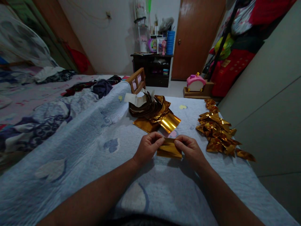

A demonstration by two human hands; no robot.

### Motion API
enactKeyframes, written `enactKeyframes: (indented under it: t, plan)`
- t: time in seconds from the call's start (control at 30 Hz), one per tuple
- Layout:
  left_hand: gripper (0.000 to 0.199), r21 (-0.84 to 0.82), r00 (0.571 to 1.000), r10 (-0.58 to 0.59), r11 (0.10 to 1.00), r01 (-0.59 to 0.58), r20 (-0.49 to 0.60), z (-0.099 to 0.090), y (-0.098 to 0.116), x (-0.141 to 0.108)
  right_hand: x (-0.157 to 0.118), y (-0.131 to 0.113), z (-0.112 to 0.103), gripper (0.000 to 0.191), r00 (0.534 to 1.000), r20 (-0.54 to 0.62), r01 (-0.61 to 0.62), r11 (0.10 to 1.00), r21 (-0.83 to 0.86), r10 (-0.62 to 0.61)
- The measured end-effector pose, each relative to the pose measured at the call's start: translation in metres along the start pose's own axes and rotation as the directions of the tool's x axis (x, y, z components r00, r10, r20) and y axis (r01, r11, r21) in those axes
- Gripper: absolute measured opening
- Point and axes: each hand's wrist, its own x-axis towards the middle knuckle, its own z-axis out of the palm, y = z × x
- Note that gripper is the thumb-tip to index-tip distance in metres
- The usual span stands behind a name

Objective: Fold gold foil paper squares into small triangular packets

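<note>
so I'm seeing shiny gold foil (169, 151) | pale blue bedspread (94, 157), heart print (111, 145) | brown door (197, 40) | mostly pink toy (195, 82)

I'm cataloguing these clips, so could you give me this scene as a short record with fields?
left hand: pinching the upper edge of a gold foil piece, thumb on top
right hand: pinching the same edge, farther right
loose sheets: overlapping pile beyond the hands, some curled, some shiny gold
folded gold pieces: clustered to the right, pointed shapes
surface: pale blue cover with heart shapes
background: wooden door, dark cabinet, pink toy, fan at left
</note>
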Motion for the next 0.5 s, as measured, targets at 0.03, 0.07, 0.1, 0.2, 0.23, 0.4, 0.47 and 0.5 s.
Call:
enactKeyframes:
  t: [0.03,0.07,0.1,0.2,0.23,0.4,0.47,0.5]
  plan:
    - [0.02,0.006,1.0,-0.001,1.0,0.001,-0.003,0.0,0.0,0.0,0.0,-0.0003,0.0,0.031,1.0,0.0,-0.005,1.0,-0.002,0.005]
    - [0.02,0.012,1.0,-0.002,1.0,0.002,-0.007,0.0,0.0001,0.0,0.0,-0.0005,0.0,0.031,1.0,-0.001,-0.009,1.0,-0.005,0.009]
    - [0.021,0.018,1.0,-0.004,1.0,0.004,-0.011,0.0,0.0001,0.0,0.0,-0.0007,-0.0001,0.032,1.0,-0.001,-0.012,1.0,-0.009,0.012]
    - [0.022,0.026,1.0,-0.004,1.0,0.005,-0.015,0.0,-0.0002,0.0001,-0.0004,-0.0007,-0.0005,0.032,1.0,0.001,-0.016,1.0,-0.018,0.016]
    - [0.022,0.025,1.0,-0.003,1.0,0.003,-0.013,-0.0001,-0.0005,0.0001,-0.0006,-0.0004,-0.0007,0.032,1.0,0.003,-0.014,1.0,-0.019,0.014]
    - [0.021,0.022,1.0,0.002,1.0,-0.001,-0.007,-0.0004,-0.0014,-0.0002,-0.0007,0.0008,-0.001,0.03,1.0,0.011,-0.008,1.0,-0.007,0.008]
    - [0.021,0.025,1.0,-0.002,1.0,0.002,-0.005,-0.0003,-0.0007,-0.0003,-0.0004,0.0007,-0.0007,0.03,1.0,0.011,-0.011,1.0,-0.005,0.011]
    - [0.021,0.024,1.0,-0.003,1.0,0.003,-0.006,-0.0001,-0.0001,-0.0004,-0.0002,0.0005,-0.0005,0.031,1.0,0.01,-0.011,1.0,-0.003,0.011]
